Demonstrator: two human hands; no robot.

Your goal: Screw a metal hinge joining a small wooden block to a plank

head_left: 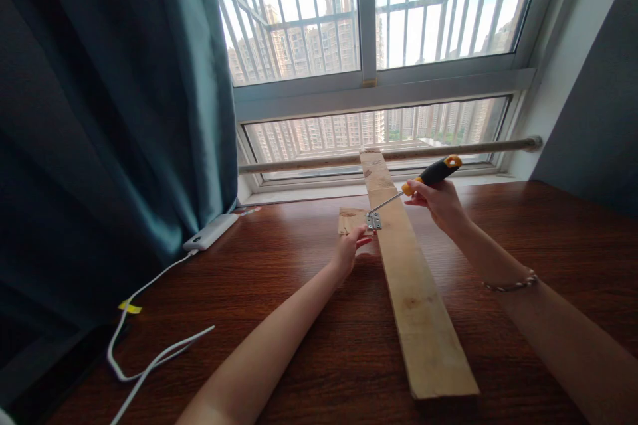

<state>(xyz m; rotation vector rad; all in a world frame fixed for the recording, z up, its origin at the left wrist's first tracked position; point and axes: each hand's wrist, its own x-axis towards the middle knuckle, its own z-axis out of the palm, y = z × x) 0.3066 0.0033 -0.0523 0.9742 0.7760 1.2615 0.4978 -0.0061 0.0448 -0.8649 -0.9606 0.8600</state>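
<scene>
A long wooden board (416, 292) lies lengthwise on the brown table, its far end by the window. Against its left side sits a short wood block (350, 218), and a metal hinge (373, 220) spans the two. My right hand (436, 202) is closed around a screwdriver (435, 174) with a black and yellow handle. The slanted shaft reaches down to the hinge's left leaf, its tip touching or very near a screw there. My left hand (353, 246) grips the near edge of the short block beside the hinge, fingertips partly hidden.
On the left of the table (279, 319) rests a white power bank (212, 231) with a white cable (149, 282) trailing toward me. A yellow tag (130, 307) lies by the cable. Dark curtains (124, 113) hang at left; a horizontal rail (458, 148) runs before the window.
</scene>
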